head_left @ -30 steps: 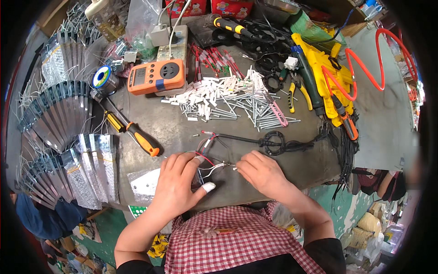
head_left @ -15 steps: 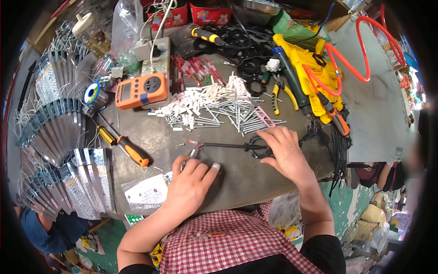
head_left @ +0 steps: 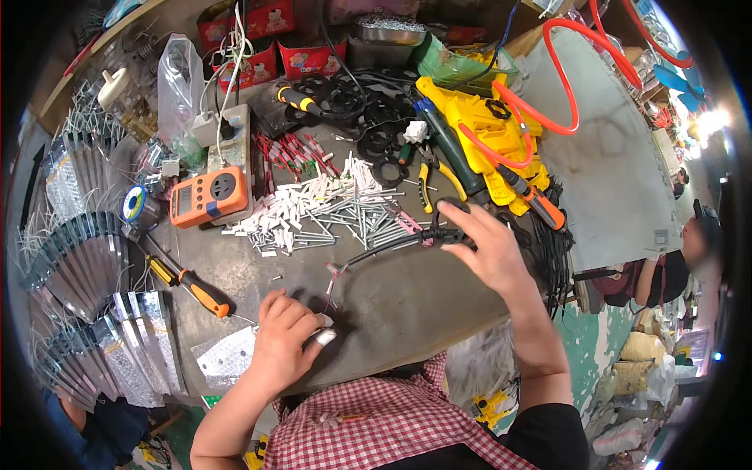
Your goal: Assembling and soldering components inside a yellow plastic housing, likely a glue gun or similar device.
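My left hand [head_left: 287,338] rests near the table's front edge, its fingers curled and the fingertips drawn together. White coverings sit on its thumb and one fingertip; what they pinch is hidden. Thin red and pale wires [head_left: 332,288] reach down toward those fingertips from the stripped end of a black cable [head_left: 385,248]. That cable slants up to the right into my right hand [head_left: 489,244], between the spread thumb and forefinger, where black round parts are partly covered. Left of my left hand lies a flat white panel [head_left: 229,354] in bubble wrap.
Behind my hands spreads a pile of white sleeves and metal rods [head_left: 325,207]. An orange multimeter [head_left: 210,196], a solder spool [head_left: 135,205] and orange-handled screwdriver [head_left: 205,296] lie leftward, beside fanned panels [head_left: 74,254]. Pliers [head_left: 435,182] and yellow plastic parts [head_left: 493,129] lie beyond my right hand.
The view has shifted, so the table's things sit further left. My right hand and the black cable have moved right and away across the table. The wires now hang toward my left fingertips.
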The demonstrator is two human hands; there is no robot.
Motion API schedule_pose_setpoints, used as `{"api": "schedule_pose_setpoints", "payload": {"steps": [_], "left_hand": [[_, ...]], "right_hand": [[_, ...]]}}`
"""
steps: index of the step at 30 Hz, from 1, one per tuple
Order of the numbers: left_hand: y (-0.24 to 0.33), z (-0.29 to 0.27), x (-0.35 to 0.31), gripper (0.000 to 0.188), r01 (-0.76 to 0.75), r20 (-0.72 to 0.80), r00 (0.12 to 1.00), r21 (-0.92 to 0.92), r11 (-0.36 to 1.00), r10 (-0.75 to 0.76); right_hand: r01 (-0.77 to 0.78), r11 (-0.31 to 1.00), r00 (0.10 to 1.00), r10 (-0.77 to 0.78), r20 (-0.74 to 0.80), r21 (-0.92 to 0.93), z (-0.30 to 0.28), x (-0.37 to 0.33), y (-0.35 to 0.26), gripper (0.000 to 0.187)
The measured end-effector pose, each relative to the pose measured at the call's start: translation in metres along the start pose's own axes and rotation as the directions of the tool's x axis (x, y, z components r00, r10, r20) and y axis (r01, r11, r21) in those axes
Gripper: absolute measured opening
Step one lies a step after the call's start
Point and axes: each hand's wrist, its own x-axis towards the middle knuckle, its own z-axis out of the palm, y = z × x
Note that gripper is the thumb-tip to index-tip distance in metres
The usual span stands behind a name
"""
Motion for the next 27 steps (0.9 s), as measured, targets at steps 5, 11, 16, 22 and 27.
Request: {"api": "schedule_pose_setpoints", "payload": {"steps": [5,11,16,22,27], "left_hand": [[0.004,-0.004,0.005,0.029,0.028,0.108,0.994,0.069,0.997,-0.035],[0.025,-0.018,0.035,0.049,0.063,-0.034,0.998,0.083,0.995,-0.060],[0.056,0.016,0.104,0.081,-0.208,0.113,0.974,0.074,0.975,0.199],[0.057,0.060,0.133,0.067,-0.291,0.045,0.955,-0.057,0.955,0.293],[0.082,0.037,0.124,0.067,-0.327,0.120,0.939,0.018,0.945,0.323]], "right_hand": [[-0.171,0.983,0.982,0.166,0.086,0.059,0.023,-0.017,0.006,0.085],[-0.196,0.967,0.980,0.196,0.018,0.161,0.043,-0.027,0.002,0.094],[0.011,0.987,0.998,-0.002,-0.060,0.158,0.044,-0.037,-0.002,0.099],[0.128,0.984,0.984,-0.110,-0.137,0.128,0.018,-0.053,0.003,0.097],[0.007,1.000,1.000,-0.007,-0.002,0.004,0.006,-0.049,-0.019,0.091]]}}
